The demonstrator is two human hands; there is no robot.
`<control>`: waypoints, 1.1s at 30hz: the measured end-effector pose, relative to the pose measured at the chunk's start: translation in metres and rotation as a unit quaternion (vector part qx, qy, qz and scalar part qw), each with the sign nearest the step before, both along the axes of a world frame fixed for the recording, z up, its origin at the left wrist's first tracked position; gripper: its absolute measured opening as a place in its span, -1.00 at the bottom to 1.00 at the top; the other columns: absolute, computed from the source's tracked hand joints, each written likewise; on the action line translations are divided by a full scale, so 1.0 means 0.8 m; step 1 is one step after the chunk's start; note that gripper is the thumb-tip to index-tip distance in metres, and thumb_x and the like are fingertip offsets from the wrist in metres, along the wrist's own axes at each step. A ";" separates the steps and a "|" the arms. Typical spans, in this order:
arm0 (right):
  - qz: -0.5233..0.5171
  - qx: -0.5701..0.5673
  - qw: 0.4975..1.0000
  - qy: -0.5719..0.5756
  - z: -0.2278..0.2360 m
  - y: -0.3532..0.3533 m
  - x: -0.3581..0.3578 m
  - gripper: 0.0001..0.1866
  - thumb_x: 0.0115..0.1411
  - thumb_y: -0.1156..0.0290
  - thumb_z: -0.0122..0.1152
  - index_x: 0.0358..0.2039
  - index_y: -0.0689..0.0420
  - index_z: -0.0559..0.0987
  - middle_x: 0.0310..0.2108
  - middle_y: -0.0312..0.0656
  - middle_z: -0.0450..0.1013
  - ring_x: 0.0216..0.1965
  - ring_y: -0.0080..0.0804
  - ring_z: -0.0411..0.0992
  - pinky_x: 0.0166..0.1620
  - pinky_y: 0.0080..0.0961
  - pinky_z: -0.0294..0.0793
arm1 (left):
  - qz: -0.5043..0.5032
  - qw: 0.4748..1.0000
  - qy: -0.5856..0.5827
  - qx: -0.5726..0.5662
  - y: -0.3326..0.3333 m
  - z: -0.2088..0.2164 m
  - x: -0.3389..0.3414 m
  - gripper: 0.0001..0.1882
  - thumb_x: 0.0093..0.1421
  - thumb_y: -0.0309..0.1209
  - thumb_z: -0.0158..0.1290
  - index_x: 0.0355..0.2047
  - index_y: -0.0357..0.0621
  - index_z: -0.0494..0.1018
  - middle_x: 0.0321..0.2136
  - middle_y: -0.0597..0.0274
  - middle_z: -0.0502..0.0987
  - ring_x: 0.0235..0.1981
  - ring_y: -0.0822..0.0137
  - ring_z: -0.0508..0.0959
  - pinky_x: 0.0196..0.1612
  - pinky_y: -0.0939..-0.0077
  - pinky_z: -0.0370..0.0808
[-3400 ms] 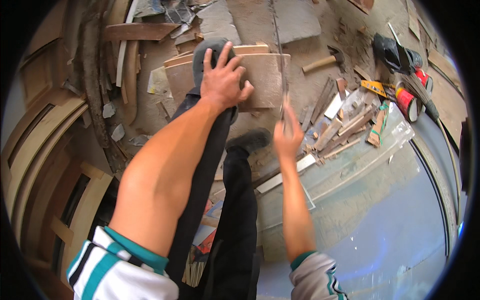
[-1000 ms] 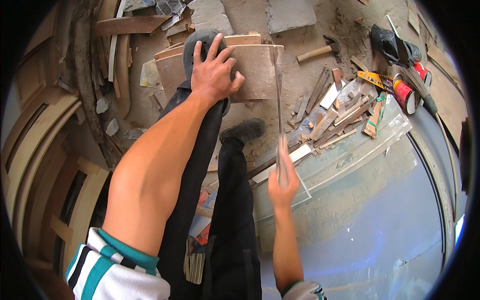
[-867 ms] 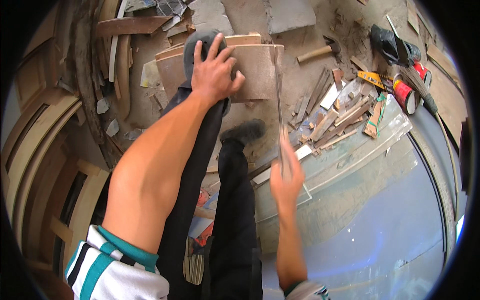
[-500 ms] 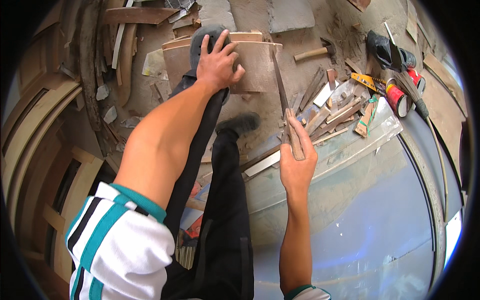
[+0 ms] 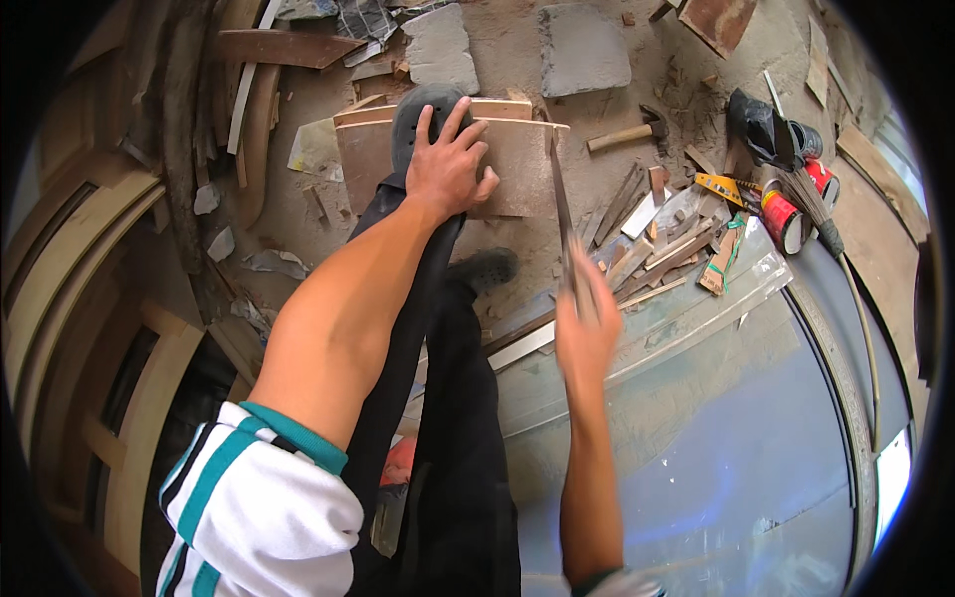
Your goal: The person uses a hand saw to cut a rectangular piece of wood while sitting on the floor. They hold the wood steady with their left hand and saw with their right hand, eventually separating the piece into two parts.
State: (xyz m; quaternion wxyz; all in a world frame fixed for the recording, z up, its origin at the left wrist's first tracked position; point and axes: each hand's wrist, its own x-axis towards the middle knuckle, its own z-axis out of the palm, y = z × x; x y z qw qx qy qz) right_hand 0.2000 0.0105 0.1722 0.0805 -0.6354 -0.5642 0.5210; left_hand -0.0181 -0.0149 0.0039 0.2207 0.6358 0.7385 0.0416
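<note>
My left hand [image 5: 445, 169], fingers spread, presses down on the dark clog [image 5: 416, 111] on my foot and on the brown wooden board [image 5: 507, 179] under it. A thin curved strip of wood [image 5: 487, 109] shows along the far side of that board. In my right hand [image 5: 586, 323], fingers wrapped round and blurred by motion, is the wooden grip of a handsaw [image 5: 560, 194]. The saw's narrow dark blade is seen nearly edge-on, its far end at the board's right corner. My other clog [image 5: 484, 270] stands on the ground nearer to me.
A hammer [image 5: 622, 136] lies right of the board. Wood offcuts [image 5: 657, 239], a yellow spirit level [image 5: 721, 187], red cans [image 5: 783, 217] and a brush-like bundle [image 5: 811, 199] are at the right. A greyish sheet [image 5: 696, 448] spans the lower right; wooden frames [image 5: 119, 328] stand left.
The view has shifted, so the board and my left hand sit lower in the picture. My right hand, now blurred, has moved the saw slightly against the board's edge.
</note>
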 end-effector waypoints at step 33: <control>-0.022 0.009 1.000 0.001 -0.058 -0.045 0.007 -0.48 0.08 0.62 0.05 0.12 0.30 0.51 0.15 0.10 0.45 0.23 -0.12 0.39 0.28 -0.33 0.29 | 0.008 1.000 -0.014 0.016 -0.009 -0.008 -0.003 -0.65 0.00 -0.13 0.12 -0.27 -0.01 0.66 0.10 0.38 0.51 0.41 0.23 0.15 0.42 -0.19 -0.13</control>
